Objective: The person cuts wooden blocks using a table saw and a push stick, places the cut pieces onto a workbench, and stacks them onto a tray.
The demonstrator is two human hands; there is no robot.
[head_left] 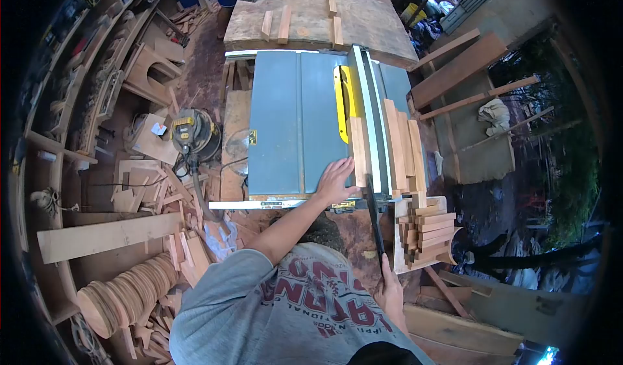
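Cluttered workshop, with wooden shelves [84, 121] along the left side and offcuts on the floor around a blue-grey saw table [276, 125]. On the table, a pale wooden strip [357, 147] lies lengthwise beside the long metal fence [372, 125], its far end beside a yellow plate [342, 102]. The person's left hand [335, 178] rests at the strip's near end, fingers close together and thumb apart, seemingly to steady it against the fence. The right hand [388, 288] wraps its fingers around a black stick [375, 219] reaching to the strip's near end, probably to keep that hand back. The strip looks straight, narrow and light brown, with a line along its length.
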